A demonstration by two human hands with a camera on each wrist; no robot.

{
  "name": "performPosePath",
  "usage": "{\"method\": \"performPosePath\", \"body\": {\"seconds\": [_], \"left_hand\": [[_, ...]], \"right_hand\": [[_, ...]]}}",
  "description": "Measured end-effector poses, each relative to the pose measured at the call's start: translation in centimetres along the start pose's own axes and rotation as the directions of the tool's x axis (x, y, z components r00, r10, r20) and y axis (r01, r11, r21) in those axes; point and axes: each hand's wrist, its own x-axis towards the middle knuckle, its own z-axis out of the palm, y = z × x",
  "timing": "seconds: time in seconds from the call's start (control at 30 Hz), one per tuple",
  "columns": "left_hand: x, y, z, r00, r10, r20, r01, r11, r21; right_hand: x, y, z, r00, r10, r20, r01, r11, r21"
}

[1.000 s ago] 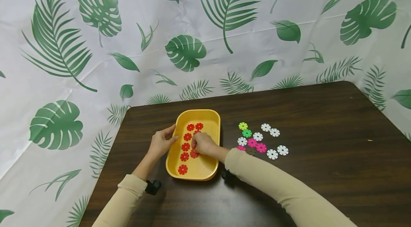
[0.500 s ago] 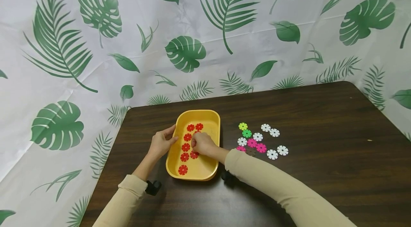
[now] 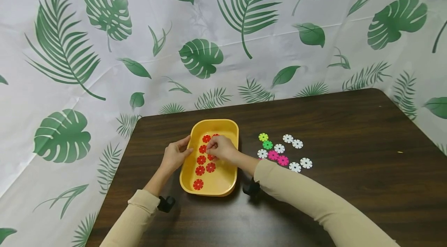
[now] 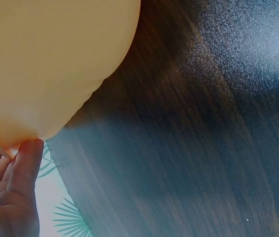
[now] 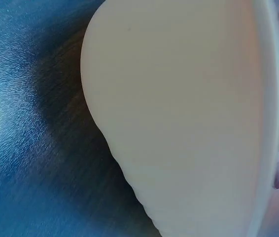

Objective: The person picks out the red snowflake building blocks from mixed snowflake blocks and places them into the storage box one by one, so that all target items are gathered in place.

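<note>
A yellow plastic tray [image 3: 220,185] stands on the table with two columns of red notched discs [image 3: 200,170] on its floor. My left hand [image 3: 174,156] holds the tray's left rim, thumb over the edge and fingers along the outside; in the left wrist view its fingers [image 4: 25,170] touch the tray's wall [image 4: 46,64]. Inside the tray, my right hand [image 3: 224,149] hovers over the right column with loosely bent fingers, partly covering some discs. A gap shows between its thumb and fingers in the right wrist view, where the tray's wall [image 5: 179,108] hides most of that hand.
Right of the tray lie loose notched discs: several white discs [image 3: 295,167], pink discs [image 3: 283,160], a green disc [image 3: 267,145] and a yellow disc [image 3: 263,137]. The dark wood table [image 3: 349,130] ends at a leaf-patterned curtain [image 3: 265,37].
My right hand has lifted slightly up and away from the discs, its fingers loosening from a tighter curl. The left hand keeps its place on the tray rim.
</note>
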Motion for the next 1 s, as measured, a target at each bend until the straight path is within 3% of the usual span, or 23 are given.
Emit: {"method": "performPosePath", "body": {"seconds": [0.2, 0.57, 1.0], "left_hand": [[0.0, 0.0, 0.1, 1.0, -0.004, 0.002, 0.004, 1.0, 0.004], [0.0, 0.1, 0.1, 1.0, -0.011, 0.006, 0.011, 1.0, 0.008], [0.0, 0.1, 0.1, 1.0, -0.023, 0.013, 0.023, 1.0, -0.001]], "right_hand": [[-1.0, -0.2, -1.1, 1.0, -0.008, 0.014, 0.007, 0.993, 0.116], [-2.7, 0.4, -3.2, 1.0, -0.03, 0.006, 0.028, 0.971, 0.238], [-4.4, 1.2, -5.5, 1.0, 0.009, -0.026, -0.001, 0.954, 0.301]]}}
